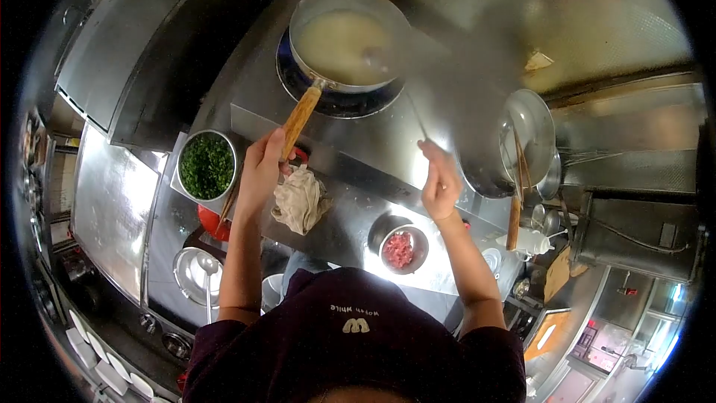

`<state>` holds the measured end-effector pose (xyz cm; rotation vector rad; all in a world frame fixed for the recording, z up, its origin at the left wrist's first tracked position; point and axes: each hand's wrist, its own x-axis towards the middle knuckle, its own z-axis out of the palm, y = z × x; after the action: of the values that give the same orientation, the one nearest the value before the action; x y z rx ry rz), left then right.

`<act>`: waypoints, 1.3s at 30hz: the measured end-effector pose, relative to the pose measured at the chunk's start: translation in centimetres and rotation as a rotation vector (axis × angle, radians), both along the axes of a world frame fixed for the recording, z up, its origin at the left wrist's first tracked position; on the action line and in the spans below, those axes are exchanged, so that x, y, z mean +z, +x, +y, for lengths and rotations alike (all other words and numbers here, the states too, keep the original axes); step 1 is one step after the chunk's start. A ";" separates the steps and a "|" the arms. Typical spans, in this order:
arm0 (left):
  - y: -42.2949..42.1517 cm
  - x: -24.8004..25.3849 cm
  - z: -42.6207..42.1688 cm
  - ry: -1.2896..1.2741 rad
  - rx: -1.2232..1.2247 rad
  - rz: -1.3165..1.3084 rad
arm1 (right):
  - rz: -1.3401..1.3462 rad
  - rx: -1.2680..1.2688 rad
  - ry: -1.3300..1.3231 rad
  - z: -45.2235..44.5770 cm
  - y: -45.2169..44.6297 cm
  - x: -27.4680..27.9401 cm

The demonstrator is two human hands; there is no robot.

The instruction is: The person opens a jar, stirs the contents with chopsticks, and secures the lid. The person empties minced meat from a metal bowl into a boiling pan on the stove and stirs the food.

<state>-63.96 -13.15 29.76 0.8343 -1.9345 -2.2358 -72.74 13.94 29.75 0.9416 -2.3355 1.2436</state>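
My left hand (266,163) is wrapped round the wooden handle (301,118) of a saucepan (300,15). The pan sits over a round burner and holds pale, cloudy liquid (347,41). My right hand (441,180) is closed on a thin, blurred utensil (420,121) that points up toward the pan; steam and blur hide its far part, so its kind is unclear. A small dark blur shows in the liquid near the pan's right side. Below my left hand lies a crumpled beige cloth (300,200). Nearer my body than my right hand stands a metal bowl (422,260) of chopped pinkish-red meat (397,250).
At left stands a metal container (235,172) of chopped greens (206,166). A bowl (180,276) with a ladle (210,276) is nearer me. A second pan (544,116) with a wooden handle (513,224) sits at right. Steam clouds the area between the pans.
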 end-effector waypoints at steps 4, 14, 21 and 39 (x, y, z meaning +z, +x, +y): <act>-0.1 -0.1 0.1 0.014 0.017 0.004 | -0.256 -0.058 -0.427 -0.6 -0.3 2.4; -0.2 0.3 0.3 0.004 0.067 -0.067 | -0.395 -0.061 -0.804 -0.1 -0.1 7.9; 0.2 0.2 0.1 0.028 0.043 -0.047 | -0.318 -0.102 -0.734 1.1 -0.5 9.6; 1.0 -0.3 0.1 -0.007 0.077 0.011 | -0.489 -0.266 -0.943 10.2 -3.3 11.3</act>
<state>-62.93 -13.06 29.46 0.8778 -1.8707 -2.1846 -76.05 24.10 41.02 0.0086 -1.6764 2.2818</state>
